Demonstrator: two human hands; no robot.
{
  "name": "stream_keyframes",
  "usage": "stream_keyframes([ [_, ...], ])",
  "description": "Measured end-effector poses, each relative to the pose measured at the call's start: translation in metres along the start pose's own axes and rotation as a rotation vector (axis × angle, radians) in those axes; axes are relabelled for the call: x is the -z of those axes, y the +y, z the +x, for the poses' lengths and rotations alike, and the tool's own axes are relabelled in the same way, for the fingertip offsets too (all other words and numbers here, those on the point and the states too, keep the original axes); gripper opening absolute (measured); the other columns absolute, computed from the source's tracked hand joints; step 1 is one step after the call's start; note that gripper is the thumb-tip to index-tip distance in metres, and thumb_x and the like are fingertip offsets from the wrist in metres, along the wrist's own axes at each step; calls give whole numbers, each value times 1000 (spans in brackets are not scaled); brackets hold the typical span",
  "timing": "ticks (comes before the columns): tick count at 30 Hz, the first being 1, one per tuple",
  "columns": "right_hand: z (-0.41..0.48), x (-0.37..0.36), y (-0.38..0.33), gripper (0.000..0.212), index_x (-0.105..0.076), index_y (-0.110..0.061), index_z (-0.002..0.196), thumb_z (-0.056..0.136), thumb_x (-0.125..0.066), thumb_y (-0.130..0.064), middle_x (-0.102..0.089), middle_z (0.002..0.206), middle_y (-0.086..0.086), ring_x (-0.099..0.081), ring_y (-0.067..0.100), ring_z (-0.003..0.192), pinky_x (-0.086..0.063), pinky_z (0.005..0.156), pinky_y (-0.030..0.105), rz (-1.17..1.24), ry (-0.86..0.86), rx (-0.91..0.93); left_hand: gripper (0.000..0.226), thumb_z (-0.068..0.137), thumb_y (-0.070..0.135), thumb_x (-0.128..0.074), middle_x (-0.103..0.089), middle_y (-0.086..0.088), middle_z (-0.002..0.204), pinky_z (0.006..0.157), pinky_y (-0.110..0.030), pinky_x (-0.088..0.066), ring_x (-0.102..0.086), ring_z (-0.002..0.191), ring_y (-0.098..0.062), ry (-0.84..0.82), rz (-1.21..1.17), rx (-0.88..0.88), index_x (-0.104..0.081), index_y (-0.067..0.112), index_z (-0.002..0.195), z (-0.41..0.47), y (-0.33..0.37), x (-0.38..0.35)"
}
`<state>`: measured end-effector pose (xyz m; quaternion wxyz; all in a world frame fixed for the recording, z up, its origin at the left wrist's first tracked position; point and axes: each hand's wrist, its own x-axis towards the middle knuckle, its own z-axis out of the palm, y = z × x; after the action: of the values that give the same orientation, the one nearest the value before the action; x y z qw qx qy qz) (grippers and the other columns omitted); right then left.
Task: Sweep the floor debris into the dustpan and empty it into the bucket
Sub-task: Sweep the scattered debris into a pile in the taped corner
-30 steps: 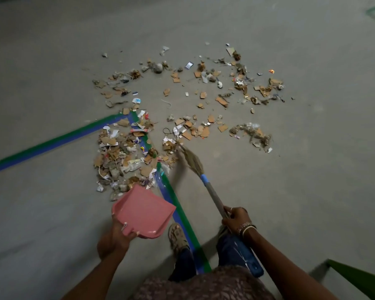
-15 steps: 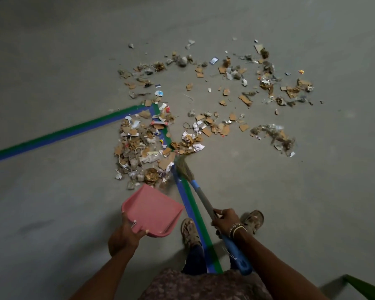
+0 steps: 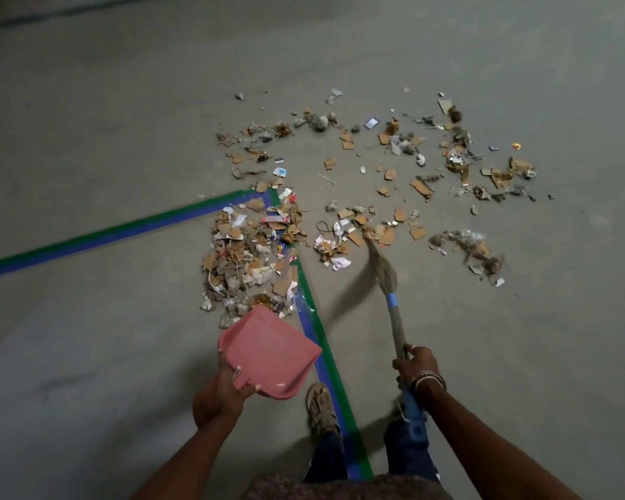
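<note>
On the grey concrete floor (image 3: 123,146), a dense heap of debris (image 3: 242,261) (cardboard bits, paper, wrappers) across the corner of a green-and-blue tape line (image 3: 320,341), with scattered scraps (image 3: 412,167) strewn further out to the right. Just this side of the heap, a pink dustpan (image 3: 271,350), tilted, front lip close to the nearest bits; touching the floor or not, impossible to tell. Gripped at its rear edge by the left hand (image 3: 219,398), thumb on top, fingers curled underneath. Further right, a broom (image 3: 394,312), blurred bristle tip down among cardboard pieces right of the heap, well apart from the dustpan. On the handle, the right hand (image 3: 417,364), fingers wrapped round the shaft, bangles (image 3: 428,380) at the wrist. Between the arms, a sandalled foot (image 3: 322,405) beside the tape.
</note>
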<state>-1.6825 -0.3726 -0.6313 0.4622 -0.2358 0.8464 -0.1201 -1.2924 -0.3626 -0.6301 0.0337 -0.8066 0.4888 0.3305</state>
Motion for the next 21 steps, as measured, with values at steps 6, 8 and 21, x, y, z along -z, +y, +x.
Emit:
stream_keyframes([
  [6,26,-20,-14,41,-68,-6,115,74,-71,-7,-70,79,13,-70,31,62,-61,55,44,-84,-80,33,112,69,65,-78,-68,7,122,80,-35,-51,-67,108,-28,12,148,-26,-13,36,155,-17,37,12],
  [8,22,-17,-16,53,-63,-11,128,76,-70,-4,-71,82,15,-71,31,61,-60,51,39,-91,-176,60,112,68,64,-78,-67,8,123,81,-35,-52,-67,108,-27,13,155,-43,-13,35,155,-16,40,9],
  [21,45,65,8,62,-55,-13,138,79,-69,1,-70,65,16,-63,25,46,-52,42,31,185,-69,64,107,73,65,-75,-68,-5,120,78,-35,-50,-66,106,-32,22,201,-45,-14,36,156,-26,117,-4],
])
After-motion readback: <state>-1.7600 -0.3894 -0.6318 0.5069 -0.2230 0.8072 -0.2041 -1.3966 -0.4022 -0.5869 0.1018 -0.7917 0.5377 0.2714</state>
